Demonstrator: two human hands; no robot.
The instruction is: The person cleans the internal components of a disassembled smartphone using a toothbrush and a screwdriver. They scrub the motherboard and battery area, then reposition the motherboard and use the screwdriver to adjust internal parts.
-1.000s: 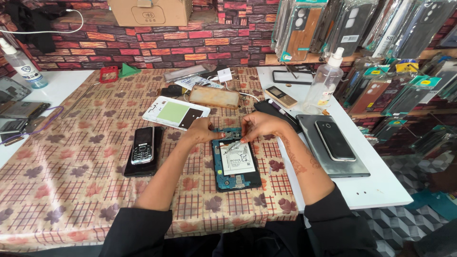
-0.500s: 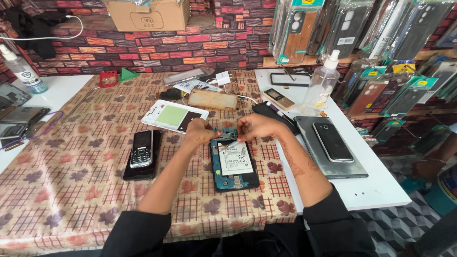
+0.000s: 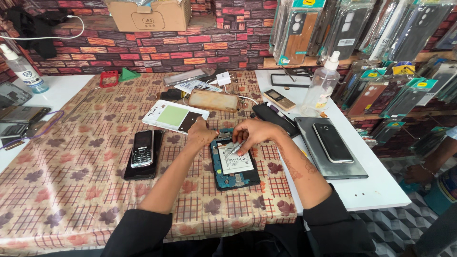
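Opened phone point(image 3: 234, 164), back cover already off and battery still seated, lies on the patterned tablecloth point(image 3: 71, 190), the left hand point(image 3: 202, 134) pressing its top edge with curled fingers while the right hand point(image 3: 254, 133) pinches a slim tool point(image 3: 236, 148) against its board.

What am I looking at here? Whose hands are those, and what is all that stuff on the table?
The camera sits on a person's head and looks down, so these are that person's own hands. The left hand steadies an opened phone with its back off and insides showing. The right hand holds a thin tool whose tip touches the phone. They rest on a patterned tablecloth. Nearby lie a small keypad phone, a white phone part, a spray bottle and a black phone on a grey tablet.
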